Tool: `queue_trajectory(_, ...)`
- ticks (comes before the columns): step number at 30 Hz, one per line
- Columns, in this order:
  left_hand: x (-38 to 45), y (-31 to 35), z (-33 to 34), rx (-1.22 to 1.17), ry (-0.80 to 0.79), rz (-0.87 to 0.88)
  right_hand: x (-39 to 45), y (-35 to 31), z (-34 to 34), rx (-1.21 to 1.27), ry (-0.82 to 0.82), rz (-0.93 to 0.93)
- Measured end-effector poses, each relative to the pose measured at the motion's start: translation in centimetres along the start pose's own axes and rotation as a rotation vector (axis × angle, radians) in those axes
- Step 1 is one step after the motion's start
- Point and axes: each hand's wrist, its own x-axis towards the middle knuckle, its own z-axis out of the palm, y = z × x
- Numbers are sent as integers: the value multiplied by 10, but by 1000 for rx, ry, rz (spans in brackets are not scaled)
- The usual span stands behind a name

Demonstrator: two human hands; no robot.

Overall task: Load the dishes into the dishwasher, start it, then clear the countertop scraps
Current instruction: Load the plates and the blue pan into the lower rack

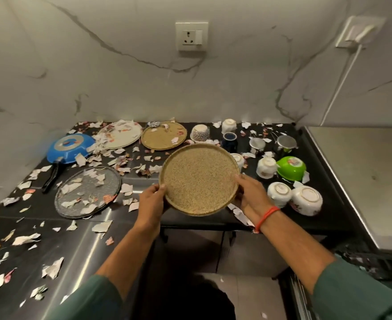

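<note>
Gripping speckled plate (tilted), left hand, right hand

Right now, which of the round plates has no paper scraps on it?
The speckled tan plate held by both hands, left hand and right hand. The white plate, the other tan plate and the grey plate all carry scraps.

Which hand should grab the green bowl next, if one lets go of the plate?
Right, probably. The green bowl sits upside down just beyond the right hand; the left hand grips the plate's far rim and would have to cross it.
</note>
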Motion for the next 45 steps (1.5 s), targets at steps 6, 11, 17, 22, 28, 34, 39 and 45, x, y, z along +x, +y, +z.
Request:
queue_trajectory(6, -55, -22, 62, 153, -110, 72, -30, -23, -106, -91, -79, 12)
queue_trajectory(11, -100, -56, 112, 296, -296, 98, -71, -17, -222, -115, -117, 36)
queue_trajectory(17, -144, -106, 194, 453, -496, 17, -126, 11, -349, -5, 41, 68)
queue_trajectory(22, -178, -150, 262, 530, -604, -98, -176, 29, -425, 102, 203, 68)
queue_trajectory(28, -191, -179, 335, 576, -794, -214, -224, 43, -494, 231, 469, 12)
queue_trajectory(34, -198, -198, 393, 695, -1037, -270, -257, 61, -522, 427, 774, -60)
queue_trajectory(39, -207, -236, 425, 880, -1170, -416, -263, 93, -520, 618, 1005, -19)
queue_trajectory(45, -210, -280, 436, 1067, -1282, -504, -248, 130, -500, 745, 1216, 88)
